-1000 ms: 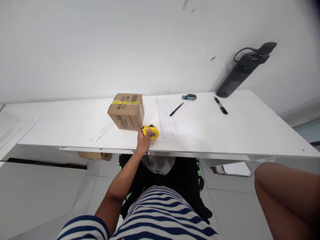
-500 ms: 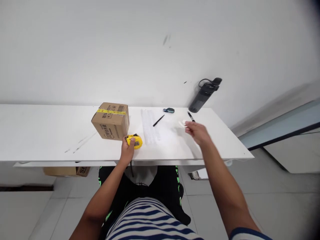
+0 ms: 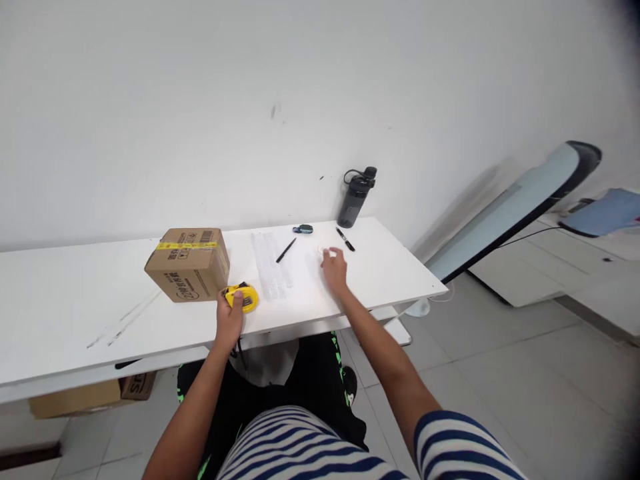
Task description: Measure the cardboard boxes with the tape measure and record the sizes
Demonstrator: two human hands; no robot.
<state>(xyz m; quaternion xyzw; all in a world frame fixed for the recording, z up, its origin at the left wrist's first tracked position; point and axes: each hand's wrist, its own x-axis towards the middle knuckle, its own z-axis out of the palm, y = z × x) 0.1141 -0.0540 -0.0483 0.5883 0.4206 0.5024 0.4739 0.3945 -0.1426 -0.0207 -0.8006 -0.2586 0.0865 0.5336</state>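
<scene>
In the head view my left hand (image 3: 230,320) is closed around a yellow tape measure (image 3: 249,298), just off the near corner of a cardboard box (image 3: 187,267) with yellow tape across its top. My right hand (image 3: 335,268) is low over the table, thumb and fingers bent together at a small whitish piece (image 3: 321,249), too small to make out. To its left lie a slim black pen (image 3: 286,251) and a printed sheet of paper (image 3: 270,273). Beyond the fingers is a black marker (image 3: 345,239).
A dark water bottle (image 3: 353,200) stands against the wall, with a dark key fob (image 3: 303,229) left of it. The white table (image 3: 400,277) ends at the right, near a leaning pale panel (image 3: 505,207). Another carton (image 3: 80,398) sits below the table.
The view has turned to the right. My right hand has come down to the table with the whitish piece. My left hand still holds the tape measure by the box.
</scene>
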